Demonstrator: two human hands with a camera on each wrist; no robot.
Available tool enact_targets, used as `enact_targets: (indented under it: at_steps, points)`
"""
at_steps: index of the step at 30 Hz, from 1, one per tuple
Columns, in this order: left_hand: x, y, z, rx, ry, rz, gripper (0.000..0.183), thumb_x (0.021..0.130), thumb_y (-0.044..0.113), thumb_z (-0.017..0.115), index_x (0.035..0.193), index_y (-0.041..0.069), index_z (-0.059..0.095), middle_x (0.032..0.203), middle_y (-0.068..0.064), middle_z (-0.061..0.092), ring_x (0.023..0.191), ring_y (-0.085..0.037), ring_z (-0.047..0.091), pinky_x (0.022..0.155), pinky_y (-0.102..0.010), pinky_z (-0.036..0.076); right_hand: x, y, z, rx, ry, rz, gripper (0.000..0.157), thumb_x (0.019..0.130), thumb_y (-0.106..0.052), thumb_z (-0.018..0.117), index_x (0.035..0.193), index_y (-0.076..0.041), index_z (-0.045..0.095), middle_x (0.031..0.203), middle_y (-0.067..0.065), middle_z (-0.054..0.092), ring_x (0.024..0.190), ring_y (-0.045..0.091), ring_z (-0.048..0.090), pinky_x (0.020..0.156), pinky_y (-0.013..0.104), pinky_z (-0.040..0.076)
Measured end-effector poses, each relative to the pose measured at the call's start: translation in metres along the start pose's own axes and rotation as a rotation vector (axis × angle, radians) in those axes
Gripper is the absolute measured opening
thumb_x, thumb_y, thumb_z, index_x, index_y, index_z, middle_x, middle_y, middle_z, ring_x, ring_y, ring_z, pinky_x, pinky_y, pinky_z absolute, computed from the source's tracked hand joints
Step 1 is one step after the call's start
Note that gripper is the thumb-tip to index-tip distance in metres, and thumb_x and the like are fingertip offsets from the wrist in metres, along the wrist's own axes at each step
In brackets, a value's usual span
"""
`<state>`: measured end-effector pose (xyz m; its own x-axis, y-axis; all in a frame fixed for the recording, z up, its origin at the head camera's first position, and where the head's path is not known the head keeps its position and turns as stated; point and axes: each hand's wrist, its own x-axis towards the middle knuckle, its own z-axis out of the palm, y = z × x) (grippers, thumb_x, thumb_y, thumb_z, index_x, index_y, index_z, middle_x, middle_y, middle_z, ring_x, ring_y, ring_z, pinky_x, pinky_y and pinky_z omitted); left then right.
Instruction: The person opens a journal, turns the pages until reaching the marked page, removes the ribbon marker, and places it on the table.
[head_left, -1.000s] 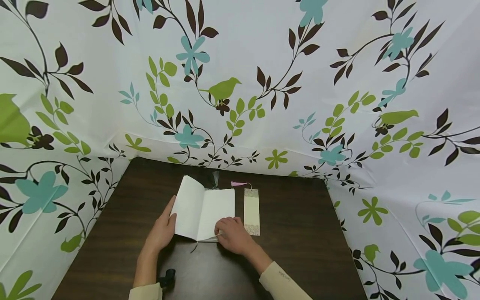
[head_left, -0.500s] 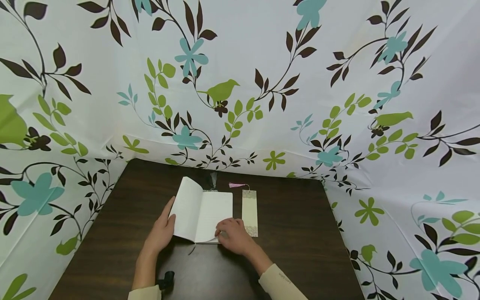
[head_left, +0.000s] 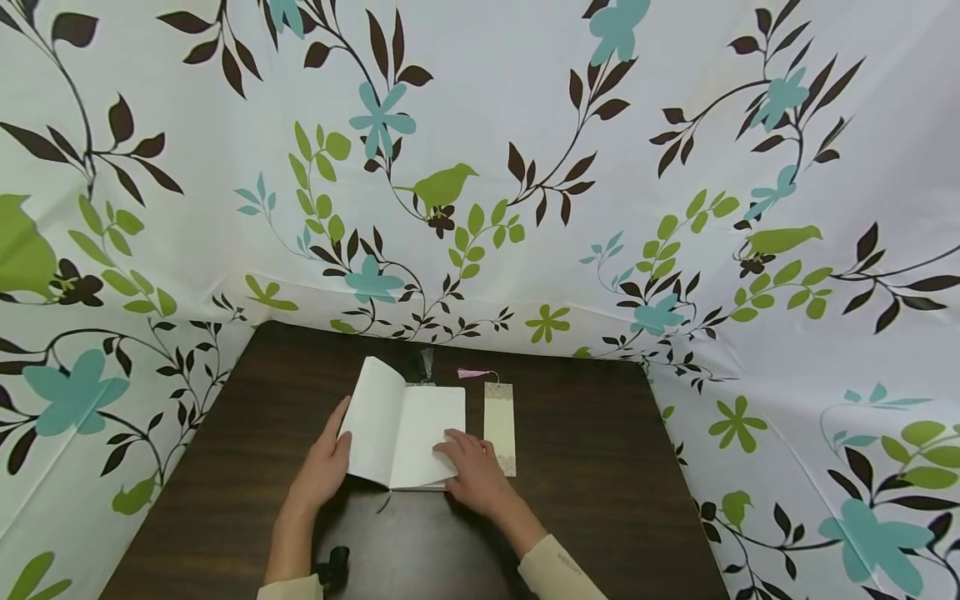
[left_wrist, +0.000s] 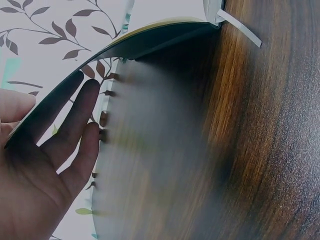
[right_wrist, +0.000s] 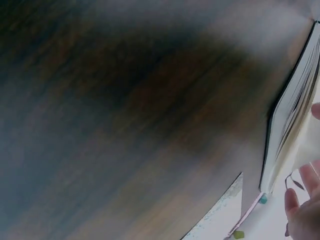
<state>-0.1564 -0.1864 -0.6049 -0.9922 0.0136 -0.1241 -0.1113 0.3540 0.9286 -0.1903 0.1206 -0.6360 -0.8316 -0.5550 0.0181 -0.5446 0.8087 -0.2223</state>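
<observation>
An open notebook (head_left: 431,421) with white pages lies on the dark table, its left side raised at a slant. My left hand (head_left: 322,467) holds that raised side; in the left wrist view the thumb is on the page side and the fingers (left_wrist: 85,107) are behind the dark cover (left_wrist: 165,44). Over the lower right of the right-hand page, my right hand (head_left: 480,477) rests with fingers extended. A thin ribbon (head_left: 384,502) trails from the bottom of the spine. The right wrist view shows the notebook's page edges (right_wrist: 295,117) and part of the right hand (right_wrist: 307,207).
Right of the notebook lies a cream bookmark (head_left: 498,421) with a pink tassel (head_left: 472,373). A grey tassel (head_left: 427,362) sticks out above the notebook's top edge. A patterned white cloth (head_left: 555,250) surrounds the wood-grain table (head_left: 600,450) at back and sides.
My right hand's fingers, curled at the page's lower right corner with its edge lifted, have straightened and moved up onto the page. The left hand keeps its hold.
</observation>
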Motion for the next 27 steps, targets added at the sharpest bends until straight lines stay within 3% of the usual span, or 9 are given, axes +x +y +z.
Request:
enact_targets:
  at_steps: [3, 6, 9, 11, 14, 17, 20, 27]
  points:
    - [0.0, -0.001, 0.002, 0.009, 0.006, 0.001, 0.065, 0.119, 0.021, 0.03, 0.175, 0.027, -0.001, 0.181, -0.019, 0.013, 0.164, -0.045, 0.021, 0.128, -0.069, 0.021, 0.003, 0.002, 0.0, 0.075, 0.098, 0.081, 0.072, 0.091, -0.007, 0.079, 0.155, -0.026, 0.052, 0.174, 0.01, 0.033, 0.15, 0.034, 0.047, 0.112, 0.06, 0.045]
    - [0.001, -0.002, 0.004, 0.025, 0.02, 0.018, 0.064, 0.119, 0.018, 0.031, 0.175, 0.027, 0.001, 0.18, -0.021, 0.014, 0.164, -0.046, 0.022, 0.127, -0.07, 0.023, 0.008, 0.001, 0.001, 0.234, 0.193, 0.208, 0.092, 0.088, -0.001, 0.08, 0.167, -0.019, 0.036, 0.178, 0.015, 0.021, 0.153, 0.04, 0.042, 0.114, 0.068, 0.043]
    - [0.003, -0.003, 0.007, 0.049, 0.041, 0.042, 0.058, 0.118, 0.017, 0.033, 0.174, 0.021, 0.016, 0.176, -0.024, 0.025, 0.157, -0.045, 0.036, 0.123, -0.068, 0.032, 0.013, -0.004, -0.001, 0.379, 0.238, 0.32, 0.097, 0.092, -0.013, 0.081, 0.171, -0.01, 0.024, 0.177, 0.02, 0.024, 0.154, 0.043, 0.041, 0.115, 0.073, 0.039]
    - [0.002, -0.003, 0.009, 0.064, 0.051, 0.043, 0.051, 0.118, 0.017, 0.034, 0.169, 0.017, 0.03, 0.17, -0.024, 0.037, 0.145, -0.041, 0.048, 0.117, -0.063, 0.039, 0.016, -0.009, 0.0, 0.411, 0.221, 0.331, 0.089, 0.095, -0.022, 0.08, 0.169, -0.007, 0.032, 0.172, 0.022, 0.035, 0.153, 0.045, 0.043, 0.114, 0.074, 0.038]
    - [0.0, -0.001, 0.01, 0.095, 0.072, 0.04, 0.044, 0.118, 0.019, 0.035, 0.16, 0.014, 0.046, 0.164, -0.023, 0.047, 0.137, -0.037, 0.054, 0.113, -0.059, 0.043, 0.02, -0.022, 0.002, 0.365, 0.146, 0.253, 0.065, 0.1, -0.031, 0.075, 0.158, -0.013, 0.053, 0.159, 0.015, 0.056, 0.146, 0.039, 0.054, 0.109, 0.068, 0.04]
    - [-0.001, 0.002, 0.011, 0.105, 0.08, 0.033, 0.042, 0.119, 0.028, 0.038, 0.155, 0.012, 0.054, 0.163, -0.022, 0.05, 0.147, -0.04, 0.051, 0.118, -0.063, 0.041, 0.02, -0.036, 0.003, 0.302, 0.085, 0.135, 0.046, 0.103, -0.029, 0.07, 0.149, -0.022, 0.064, 0.149, 0.004, 0.067, 0.138, 0.031, 0.06, 0.106, 0.063, 0.042]
    - [-0.001, 0.004, 0.012, 0.093, 0.075, 0.012, 0.049, 0.117, 0.042, 0.043, 0.153, 0.012, 0.055, 0.165, -0.02, 0.049, 0.154, -0.042, 0.044, 0.122, -0.066, 0.036, 0.018, -0.049, 0.004, 0.264, 0.042, 0.031, 0.045, 0.105, -0.026, 0.066, 0.15, -0.024, 0.064, 0.151, 0.002, 0.066, 0.14, 0.027, 0.059, 0.107, 0.059, 0.046]
    - [-0.002, 0.007, 0.011, 0.153, 0.115, -0.062, 0.061, 0.11, 0.064, 0.048, 0.139, 0.012, 0.063, 0.158, -0.019, 0.056, 0.145, -0.042, 0.053, 0.114, -0.065, 0.044, 0.018, -0.059, 0.008, 0.149, -0.065, -0.15, 0.05, 0.109, -0.034, 0.061, 0.159, -0.033, 0.054, 0.158, -0.002, 0.059, 0.143, 0.02, 0.058, 0.108, 0.049, 0.052]
